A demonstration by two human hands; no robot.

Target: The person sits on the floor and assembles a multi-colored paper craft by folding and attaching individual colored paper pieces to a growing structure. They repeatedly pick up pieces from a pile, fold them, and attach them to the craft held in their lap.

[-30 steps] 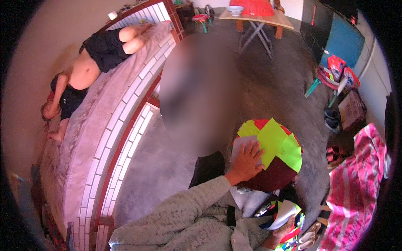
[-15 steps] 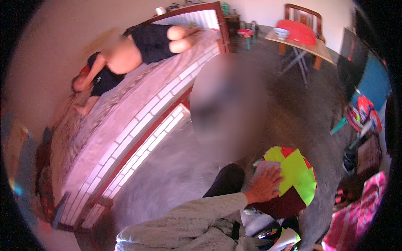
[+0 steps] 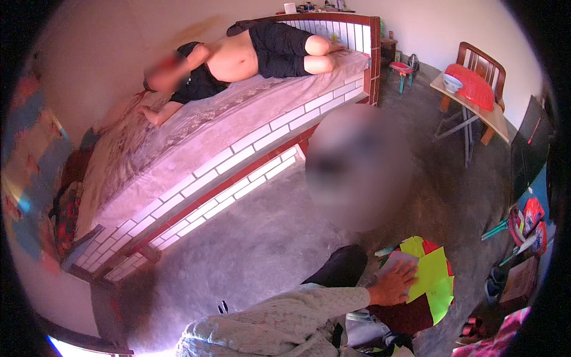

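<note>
a single head-worn fisheye looks steeply down and forward from above the sleeve, across the floor (image 3: 250, 250) toward the bed (image 3: 196, 149).

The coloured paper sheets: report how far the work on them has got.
Done: bright yellow-green sheets lie spread over a dark red round surface, with red sheets showing at the top edge. In hand: one hand, reaching in on a pale patterned sleeve, presses flat on a pale sheet at the stack's left side. Which hand it is cannot be told; the other is out of view. Left: nothing looks folded or cut yet.
</note>
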